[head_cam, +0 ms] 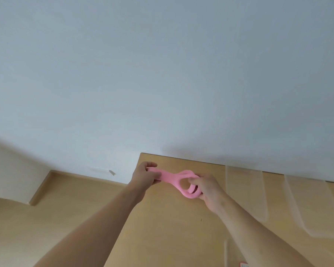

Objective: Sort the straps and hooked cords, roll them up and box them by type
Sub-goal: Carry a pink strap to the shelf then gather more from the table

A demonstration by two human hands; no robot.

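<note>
A pink flat strap (170, 177) is held in the air above the far left part of a light wooden table (172, 228). My left hand (143, 175) grips its straight end at the left. My right hand (206, 188) pinches the other end, where the strap curls into loose loops around my fingers. Between my hands the strap is pulled fairly taut.
Clear plastic boxes (305, 205) stand at the table's right side, against the white wall (162, 74). A second clear edge (225, 251) shows near the bottom, with a small red-and-white item (244, 264) at the frame's lower edge. Wooden floor (46, 218) lies to the left.
</note>
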